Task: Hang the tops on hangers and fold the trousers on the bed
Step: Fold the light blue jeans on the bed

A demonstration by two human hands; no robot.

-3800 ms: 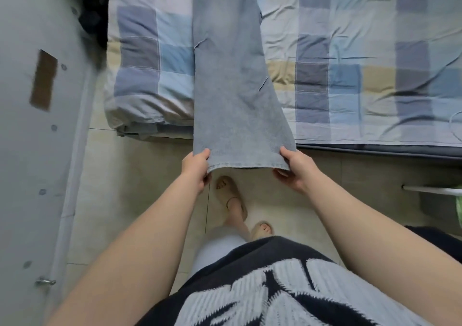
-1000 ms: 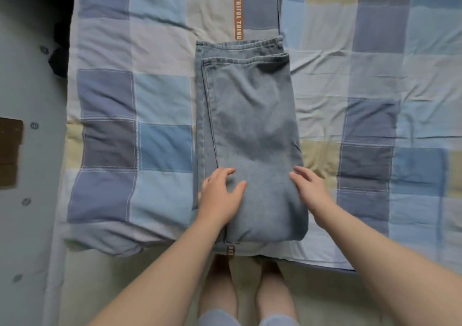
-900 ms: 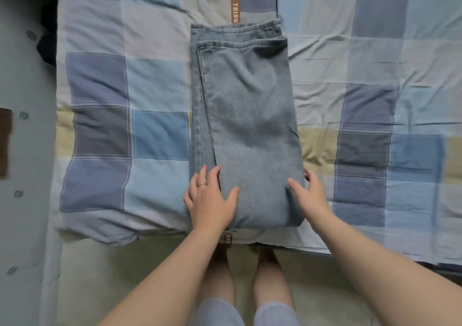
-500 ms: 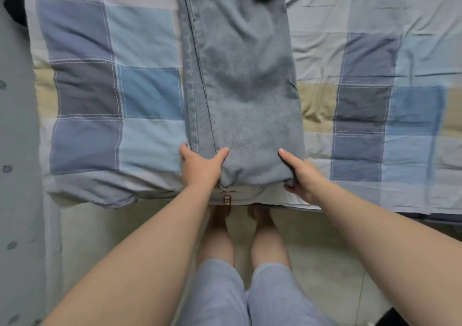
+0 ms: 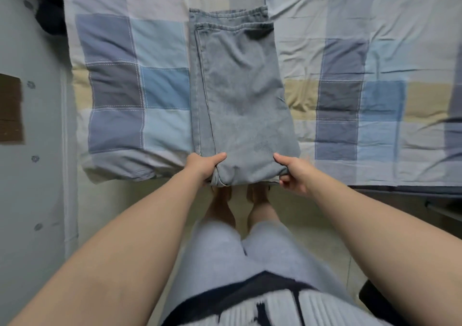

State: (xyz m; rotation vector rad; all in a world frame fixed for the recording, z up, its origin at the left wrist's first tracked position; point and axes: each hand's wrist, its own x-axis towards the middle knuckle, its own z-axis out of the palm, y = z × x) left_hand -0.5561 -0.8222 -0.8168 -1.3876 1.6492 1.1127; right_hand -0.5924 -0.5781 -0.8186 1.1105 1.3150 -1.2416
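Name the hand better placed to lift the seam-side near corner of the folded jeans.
Left. The left hand grips that corner of the jeans, thumb on top, beside the seam; the right hand holds the opposite near corner.

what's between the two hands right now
Only the near folded end of the jeans: the left hand grips one corner, the right hand the other, at the edge of the bed. The head view shows it.
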